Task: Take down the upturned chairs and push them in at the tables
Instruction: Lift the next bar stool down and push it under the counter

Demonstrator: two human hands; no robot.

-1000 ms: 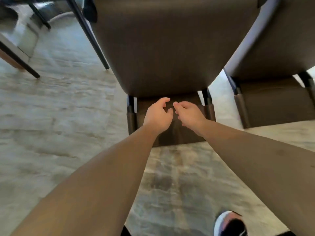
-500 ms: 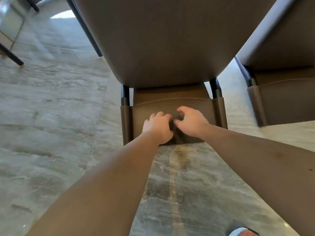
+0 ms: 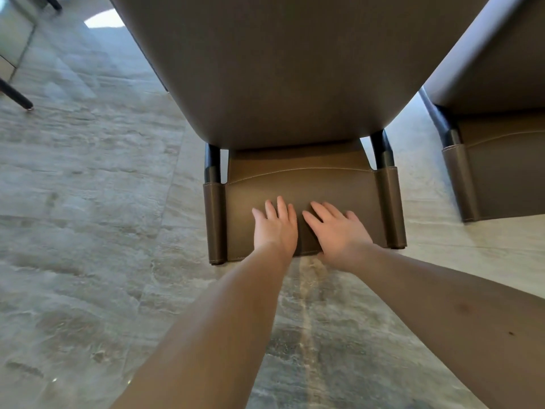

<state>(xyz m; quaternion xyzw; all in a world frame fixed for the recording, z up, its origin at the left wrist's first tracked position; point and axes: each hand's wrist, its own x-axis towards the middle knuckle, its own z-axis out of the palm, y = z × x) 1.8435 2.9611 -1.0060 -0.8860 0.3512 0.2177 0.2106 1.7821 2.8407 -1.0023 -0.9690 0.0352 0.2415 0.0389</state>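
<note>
Here the upturned chair (image 3: 289, 69) fills the upper centre of the frame, its brown seat underside slanting toward the camera and its backrest panel (image 3: 303, 184) hanging below it at mid-frame. The backrest's lower edge, with the two sleeved posts at its ends, sits just above the grey stone floor (image 3: 88, 231) as seen here. Open floor spreads across the whole left side and the bottom of the frame. A dark furniture leg (image 3: 16, 95) stands at the far left edge, well apart from the chair. On the right edge a second chair (image 3: 501, 172) hangs the same way, with only a narrow strip of pale floor between the two.

Both hands lie flat on the lower middle of the backrest, side by side. The left hand (image 3: 275, 227) has its fingers straight and slightly spread, gripping nothing. The right hand (image 3: 339, 228) is likewise open-palmed, fingers fanned toward the upper left, its heel at the panel's bottom edge.
</note>
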